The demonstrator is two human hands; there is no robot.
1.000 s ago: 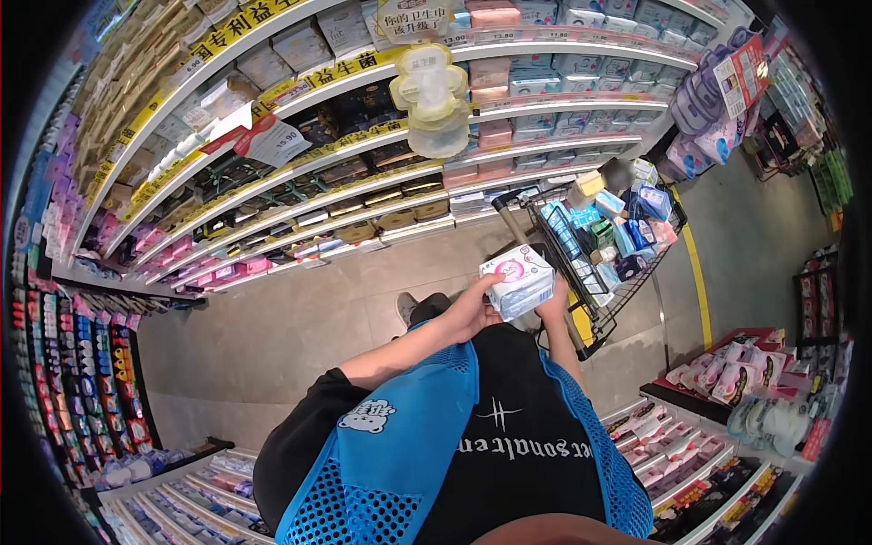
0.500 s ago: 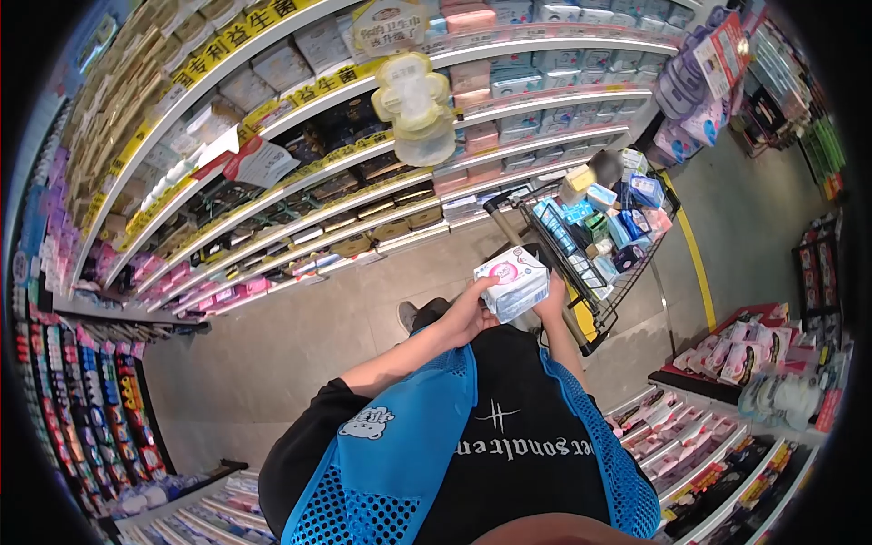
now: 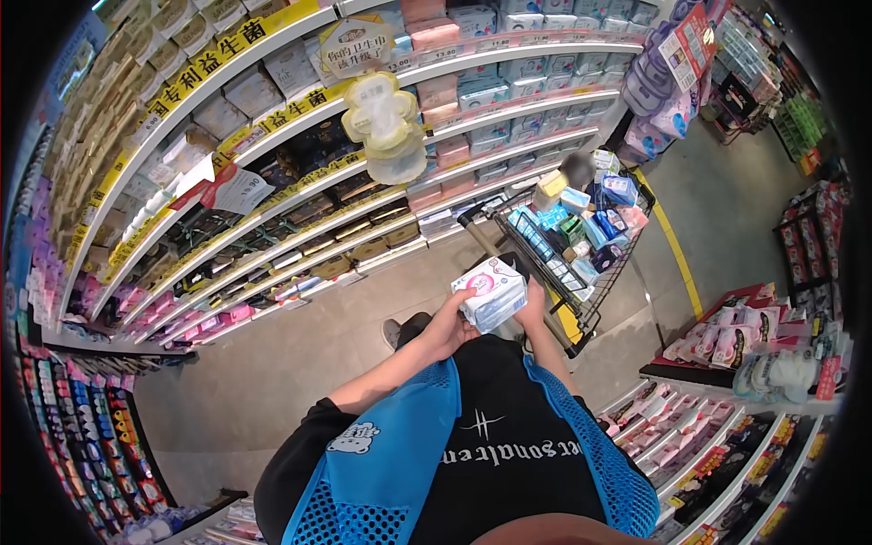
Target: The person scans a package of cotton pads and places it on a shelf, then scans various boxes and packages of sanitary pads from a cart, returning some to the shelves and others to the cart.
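Observation:
A white pack of sanitary pads with a pink round print on top is held up in front of my chest. My left hand grips its left side, thumb on the top face and fingers beneath. At the pack's right side is my right hand, its fingers closed against it and partly hidden behind it. Just beyond the pack stands a black wire shopping cart, loaded with a pile of boxed and bagged packs.
Long shelves of packaged goods curve along the far side. A flower-shaped pad display hangs off them. More low racks stand at the right and behind me. Tiled floor with a yellow line runs between.
The whole view has shifted slightly, so shelves, cart and hands appear further left. Both hands keep hold of the pack, which stays at about the same place beside the cart.

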